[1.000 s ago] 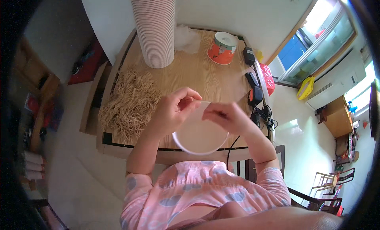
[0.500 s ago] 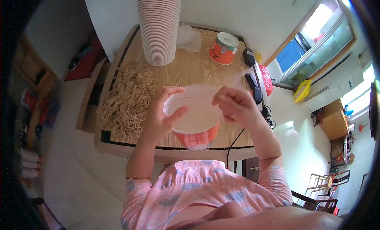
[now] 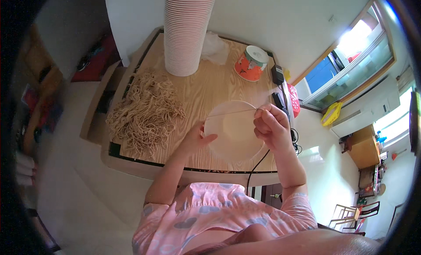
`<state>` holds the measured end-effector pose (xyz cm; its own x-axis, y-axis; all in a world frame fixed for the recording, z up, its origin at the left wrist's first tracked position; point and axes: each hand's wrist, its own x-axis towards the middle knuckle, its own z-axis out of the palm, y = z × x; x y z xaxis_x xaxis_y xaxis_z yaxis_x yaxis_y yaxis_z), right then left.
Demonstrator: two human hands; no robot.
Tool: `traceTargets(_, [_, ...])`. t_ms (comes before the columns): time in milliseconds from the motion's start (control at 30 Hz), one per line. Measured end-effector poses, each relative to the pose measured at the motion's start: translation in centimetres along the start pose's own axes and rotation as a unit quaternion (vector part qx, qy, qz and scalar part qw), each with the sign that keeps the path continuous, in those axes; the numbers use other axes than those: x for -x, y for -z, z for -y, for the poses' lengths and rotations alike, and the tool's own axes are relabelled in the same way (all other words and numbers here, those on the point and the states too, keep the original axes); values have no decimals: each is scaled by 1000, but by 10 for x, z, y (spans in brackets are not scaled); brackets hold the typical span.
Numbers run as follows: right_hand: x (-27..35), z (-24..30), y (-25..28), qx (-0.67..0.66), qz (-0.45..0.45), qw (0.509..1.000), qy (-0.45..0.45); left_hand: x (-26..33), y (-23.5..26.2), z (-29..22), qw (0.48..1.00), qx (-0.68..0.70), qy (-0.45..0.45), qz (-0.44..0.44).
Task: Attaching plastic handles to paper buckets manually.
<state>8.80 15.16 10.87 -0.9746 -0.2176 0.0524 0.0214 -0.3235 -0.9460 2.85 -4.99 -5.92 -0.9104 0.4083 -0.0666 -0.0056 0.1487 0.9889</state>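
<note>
Grips a white round tub (image 3: 237, 145) by its left side with the left hand (image 3: 196, 139), with the thumb over the rim and the other fingers mostly hidden. Pinches a thin string (image 3: 232, 111) with the right hand (image 3: 272, 125), curled narrow beside the tub's right rim. Stretches the string nearly straight across the far part of the open mouth, rising slightly toward the right fingertips. Keeps the tub at the near part of a wood-grain table (image 3: 219, 86), with its mouth facing the camera; cannot tell of any contact with the tabletop. Shows a plain, smooth inside, from a pale, thin rim down to a cream-toned round bottom. Works beside a loose heap of beige strings (image 3: 142, 117) at left, facing a tall stack of white tubs (image 3: 186, 40) and, farther right, a round red-orange tub (image 3: 248, 70) with a grey-green band.
</note>
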Motion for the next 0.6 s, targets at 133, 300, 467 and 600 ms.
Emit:
traceTargets(133, [-5, 2, 11, 58, -29, 998, -23, -4, -12, 17, 994, 13, 88, 67])
traceTargets(300, [-17, 3, 36, 381, -92, 920, 0, 8, -26, -14, 950, -188, -229, -98])
traceTargets(467, [-32, 13, 77, 389, 15, 921, -27, 11, -26, -29, 918, -313, -226, -90])
traceTargets(600, [-34, 20, 97, 503, 69, 861, -9, 7, -19, -33, 910, -320, -241, -108])
